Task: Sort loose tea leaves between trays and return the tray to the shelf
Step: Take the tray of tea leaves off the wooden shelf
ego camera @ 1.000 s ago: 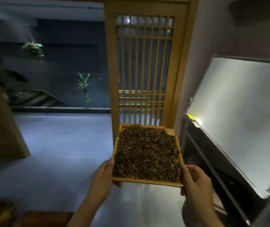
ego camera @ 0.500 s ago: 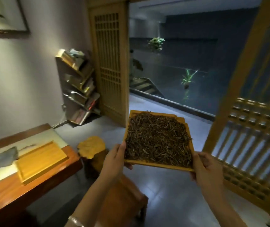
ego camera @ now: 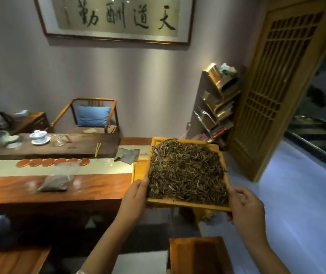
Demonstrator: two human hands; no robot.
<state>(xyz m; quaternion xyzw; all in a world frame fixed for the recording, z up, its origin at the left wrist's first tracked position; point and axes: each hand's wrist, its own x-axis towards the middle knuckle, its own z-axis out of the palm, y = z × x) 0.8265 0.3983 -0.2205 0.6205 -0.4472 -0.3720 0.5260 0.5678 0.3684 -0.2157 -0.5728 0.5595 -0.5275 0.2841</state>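
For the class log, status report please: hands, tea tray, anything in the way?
Left hand and right hand grip the tray. Tea leaves piled full, tray held above the table's end. Second tray lies beneath.

We find both hands occupied: our left hand (ego camera: 136, 194) and right hand (ego camera: 246, 212) grip the near corners of the square bamboo tray (ego camera: 187, 203). Below it to the left, the long reddish wooden counter (ego camera: 59, 186) is blocked by a second pale bamboo tray (ego camera: 138, 171), a grey folded cloth (ego camera: 127, 154) and a clear plastic bag of dark tea (ego camera: 59, 177). To the right, the pale grey floor (ego camera: 296, 194) lies open before the wooden lattice door (ego camera: 277, 86).
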